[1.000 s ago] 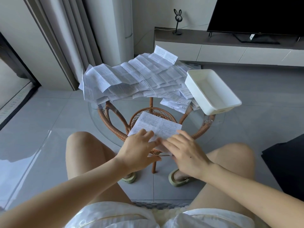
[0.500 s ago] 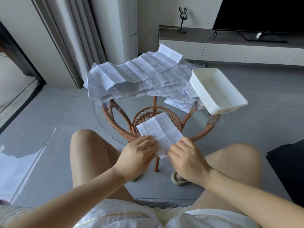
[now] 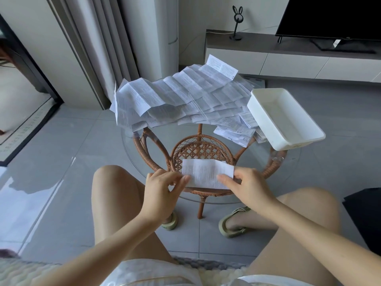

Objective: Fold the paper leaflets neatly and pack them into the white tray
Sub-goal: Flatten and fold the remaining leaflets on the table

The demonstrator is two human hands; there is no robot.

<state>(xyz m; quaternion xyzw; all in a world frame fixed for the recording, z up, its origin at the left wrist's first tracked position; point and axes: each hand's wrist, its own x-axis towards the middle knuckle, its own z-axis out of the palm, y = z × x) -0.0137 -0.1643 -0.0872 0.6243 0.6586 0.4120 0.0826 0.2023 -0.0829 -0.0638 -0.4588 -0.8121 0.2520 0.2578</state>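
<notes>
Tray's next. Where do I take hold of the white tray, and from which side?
Probably the near short rim of the white tray, right hand coming from the near right: that lip faces you and is free, while loose leaflets crowd its left long side.

A round glass surface [image 3: 293, 162] is carried on a rattan base [image 3: 203, 149]. A television [image 3: 329, 17] and a rabbit-eared ornament [image 3: 237, 21] are set on a low cabinet [image 3: 288, 62]. A black object [image 3: 365, 219], possibly a cushion, is cut off at right.

Creased paper leaflets [image 3: 181, 98], glossy plastic tray [image 3: 285, 118], rattan table [image 3: 201, 149]
</notes>
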